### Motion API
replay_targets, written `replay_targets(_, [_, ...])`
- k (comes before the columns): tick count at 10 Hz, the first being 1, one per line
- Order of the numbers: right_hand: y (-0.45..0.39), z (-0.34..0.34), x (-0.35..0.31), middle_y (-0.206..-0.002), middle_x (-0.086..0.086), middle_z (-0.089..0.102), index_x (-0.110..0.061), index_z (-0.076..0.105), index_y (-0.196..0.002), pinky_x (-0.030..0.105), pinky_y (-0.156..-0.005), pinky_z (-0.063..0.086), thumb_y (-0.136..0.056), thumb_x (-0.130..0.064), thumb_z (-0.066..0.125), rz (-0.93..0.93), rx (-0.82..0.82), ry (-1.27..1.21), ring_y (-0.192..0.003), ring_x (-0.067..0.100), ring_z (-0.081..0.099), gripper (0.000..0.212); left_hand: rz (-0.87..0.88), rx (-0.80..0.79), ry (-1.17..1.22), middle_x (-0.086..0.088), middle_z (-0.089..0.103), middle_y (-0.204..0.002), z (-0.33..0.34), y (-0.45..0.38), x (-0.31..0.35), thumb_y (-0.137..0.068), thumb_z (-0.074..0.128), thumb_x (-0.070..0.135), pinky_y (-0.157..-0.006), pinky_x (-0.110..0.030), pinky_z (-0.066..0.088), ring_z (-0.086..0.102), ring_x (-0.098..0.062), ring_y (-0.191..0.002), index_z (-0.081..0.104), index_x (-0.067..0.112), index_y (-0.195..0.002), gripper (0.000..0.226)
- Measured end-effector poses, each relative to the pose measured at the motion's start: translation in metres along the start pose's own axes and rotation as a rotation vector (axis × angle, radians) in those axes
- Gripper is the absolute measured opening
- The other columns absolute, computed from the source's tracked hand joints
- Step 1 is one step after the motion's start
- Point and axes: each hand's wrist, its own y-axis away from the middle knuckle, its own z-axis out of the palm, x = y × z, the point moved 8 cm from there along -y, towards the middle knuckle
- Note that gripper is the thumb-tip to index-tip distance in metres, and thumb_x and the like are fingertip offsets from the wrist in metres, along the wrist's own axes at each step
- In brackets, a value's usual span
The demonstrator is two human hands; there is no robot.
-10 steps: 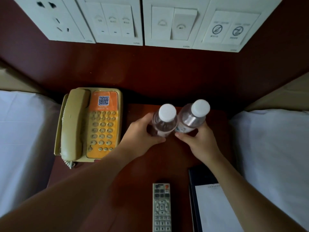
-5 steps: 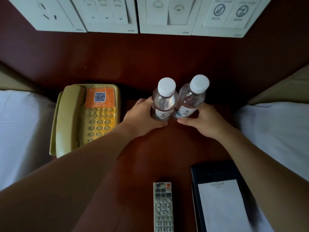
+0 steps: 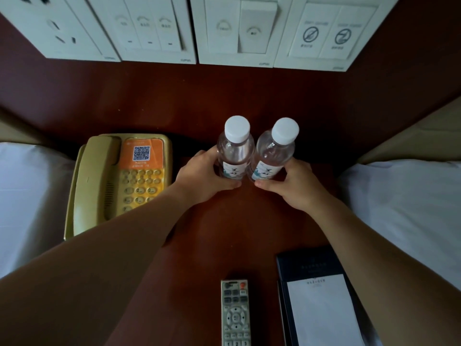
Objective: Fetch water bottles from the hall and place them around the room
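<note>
Two bottles are now held upright at the back of the surface (image 3: 224,233), side by side and touching or nearly so, where a second ago they were tilted and further forward; they have been carried back toward the wall panel (image 3: 154,96) and stood straighter. That is judged to mean the setting-down here is almost done, with only the release left. The left bottle (image 3: 235,151) is wrapped low by the left hand (image 3: 207,176), thumb across the front below the label, fingers curled round the far side. The right bottle (image 3: 274,153) is clasped the same way by the right hand (image 3: 291,186), thumb pressed in at the base. Each grip is closed round the lower body of its bottle, the white caps left clear above. Whether the bases are already resting on the surface cannot be told, since they are hidden behind the thumbs. The phone (image 3: 119,181) lies just to the left of the left hand, apart from it. The remote (image 3: 235,313) and a notepad (image 3: 321,303) lie well nearer the camera, out of the way. White bedding (image 3: 411,208) is seen on either side. A gentle letting-go is called for next, it is judged, because the bottles are tall and narrow and could be tipped against each other if a hand drags on leaving.
</note>
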Motion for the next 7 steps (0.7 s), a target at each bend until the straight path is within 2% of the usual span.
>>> replay_targets(2, [-0.002, -0.001, -0.001, -0.122, -0.025, 0.054, -0.029, 0.05, -0.137, 0.042, -0.111, 0.039, -0.073, -0.036, 0.083, -0.017, -0.017, 0.004, -0.127, 0.007, 0.049, 0.073, -0.032, 0.02, -0.025, 0.023, 0.055, -0.103, -0.002, 0.002, 0.0, -0.06, 0.084, 0.05, -0.101, -0.043, 0.046, 0.052, -0.014, -0.121, 0.054, 0.045, -0.124, 0.07])
replay_targets(4, [-0.002, 0.001, 0.0, -0.123, -0.024, 0.055, -0.03, 0.05, -0.136, 0.043, -0.112, 0.039, -0.072, -0.036, 0.084, 0.004, -0.018, -0.037, -0.128, 0.007, 0.049, 0.073, -0.048, 0.015, 0.023, 0.021, 0.059, -0.107, 0.0, 0.003, -0.002, -0.057, 0.085, 0.05, -0.1, -0.042, 0.047, 0.053, -0.01, -0.117, 0.055, 0.047, -0.12, 0.07])
replay_targets(5, [0.004, 0.003, 0.0, -0.128, -0.023, 0.049, -0.034, 0.039, -0.141, 0.038, -0.112, 0.036, -0.067, -0.039, 0.086, 0.033, -0.067, -0.018, -0.133, 0.01, 0.044, 0.088, -0.044, 0.003, 0.086, 0.02, 0.062, -0.114, 0.002, 0.01, 0.001, -0.049, 0.085, 0.054, -0.099, -0.04, 0.048, 0.054, -0.007, -0.116, 0.05, 0.048, -0.12, 0.079])
replay_targets(6, [0.014, -0.01, -0.012, -0.147, -0.018, 0.039, -0.037, 0.021, -0.148, 0.034, -0.112, 0.031, -0.065, -0.036, 0.089, 0.034, -0.041, -0.097, -0.137, 0.006, 0.034, 0.107, -0.032, 0.04, 0.217, 0.018, 0.061, -0.118, -0.008, 0.027, 0.01, -0.055, 0.091, 0.039, -0.093, -0.028, 0.048, 0.056, -0.003, -0.112, 0.047, 0.038, -0.128, 0.085])
replay_targets(7, [0.028, -0.04, -0.033, -0.156, -0.014, 0.031, -0.035, 0.018, -0.15, 0.037, -0.115, 0.029, -0.064, -0.035, 0.089, 0.021, 0.057, -0.128, -0.142, 0.005, 0.029, 0.112, 0.008, 0.134, 0.226, 0.015, 0.059, -0.12, -0.036, 0.052, 0.034, -0.06, 0.09, 0.037, -0.085, -0.016, 0.045, 0.055, 0.001, -0.11, 0.045, 0.034, -0.132, 0.085])
